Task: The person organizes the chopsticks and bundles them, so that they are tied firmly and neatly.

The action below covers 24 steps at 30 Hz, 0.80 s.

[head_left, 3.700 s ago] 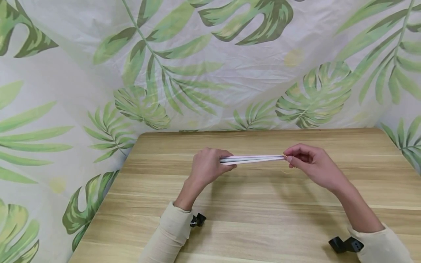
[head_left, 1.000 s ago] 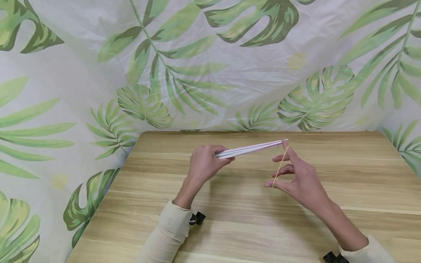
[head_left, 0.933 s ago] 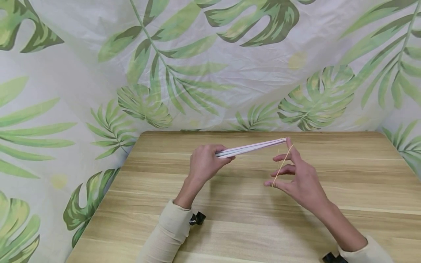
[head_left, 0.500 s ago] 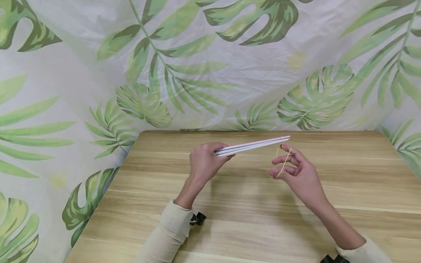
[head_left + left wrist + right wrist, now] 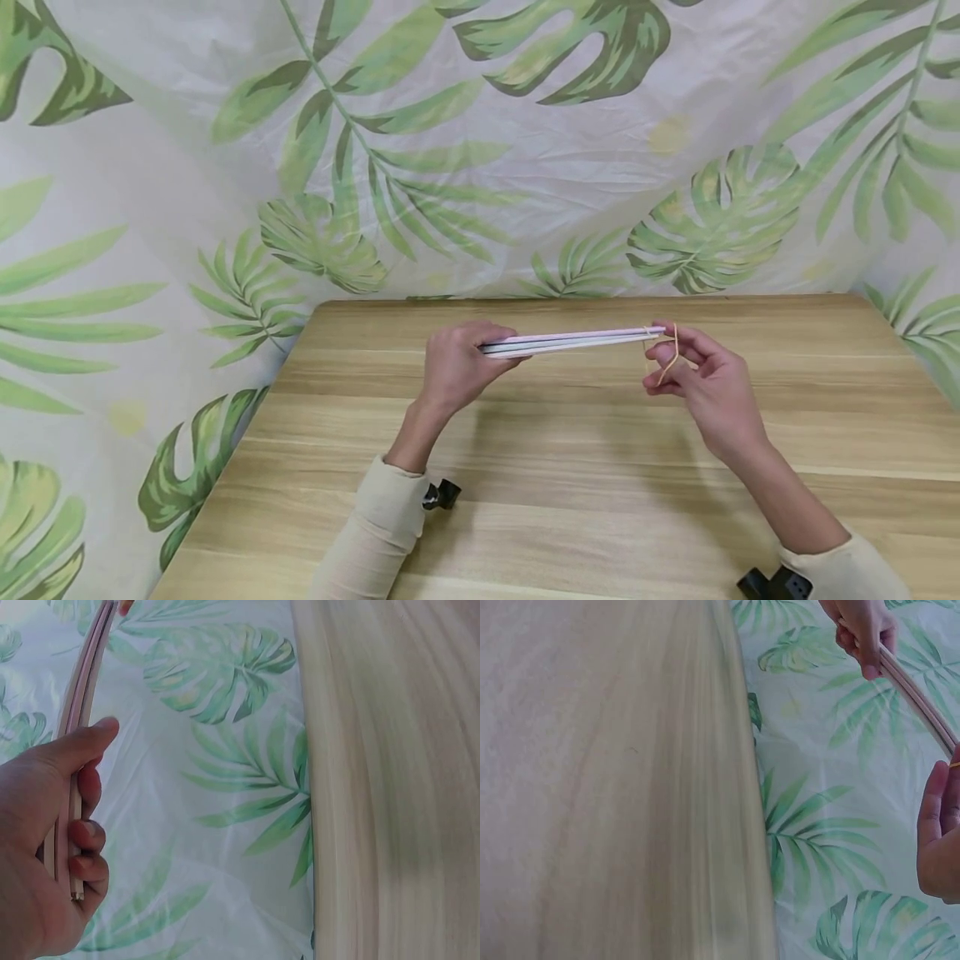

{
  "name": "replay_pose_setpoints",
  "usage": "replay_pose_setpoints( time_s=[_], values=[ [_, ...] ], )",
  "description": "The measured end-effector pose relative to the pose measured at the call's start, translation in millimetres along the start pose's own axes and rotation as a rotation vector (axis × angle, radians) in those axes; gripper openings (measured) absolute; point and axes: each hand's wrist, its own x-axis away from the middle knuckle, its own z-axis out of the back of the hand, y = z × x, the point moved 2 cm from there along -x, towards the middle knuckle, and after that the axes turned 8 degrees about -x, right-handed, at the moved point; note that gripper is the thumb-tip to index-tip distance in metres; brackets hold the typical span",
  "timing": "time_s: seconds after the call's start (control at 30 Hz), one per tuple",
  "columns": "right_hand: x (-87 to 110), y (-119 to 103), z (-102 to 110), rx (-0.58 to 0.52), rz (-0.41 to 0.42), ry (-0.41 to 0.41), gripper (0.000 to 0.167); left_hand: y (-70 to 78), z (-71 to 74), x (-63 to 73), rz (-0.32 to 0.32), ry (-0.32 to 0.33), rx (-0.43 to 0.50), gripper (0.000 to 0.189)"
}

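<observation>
My left hand (image 5: 456, 367) grips a small bundle of slim chopsticks (image 5: 577, 340) by the thicker ends, holding it nearly level above the table. In the left wrist view the fingers wrap round the chopsticks (image 5: 84, 690), with the thumb along them. At the thin ends, my right hand (image 5: 723, 396) holds a yellow rubber band (image 5: 677, 343) stretched over its curled fingers and thumb. Part of the band loops round the chopsticks close to their tips. The right wrist view catches only some of the right hand (image 5: 941, 847) at its edge, beside the tips.
A wood-grain table (image 5: 570, 500) lies beneath both hands. Behind it hangs a pale leaf-print cloth (image 5: 570, 192). Black wrist cameras sit at the left sleeve cuff (image 5: 390, 500) and the right sleeve cuff (image 5: 836, 575).
The right hand has opened out with the band stretched on it, then drawn its fingers in and risen to the tips. The chopsticks tilted up at the tips, then levelled.
</observation>
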Motion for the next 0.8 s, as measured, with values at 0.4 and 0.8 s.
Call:
replay_pose_setpoints(
  time_s=[0.4,0.8],
  values=[
    [1.0,4,3,0.07,-0.017,-0.027,0.026,1.1,-2.0,1.0,-0.142,-0.042,-0.012,0.014],
    [8.0,15,-6,0.234,-0.034,-0.079,0.019,7.3,-7.8,2.6,-0.215,-0.043,-0.021,0.014]
  ],
)
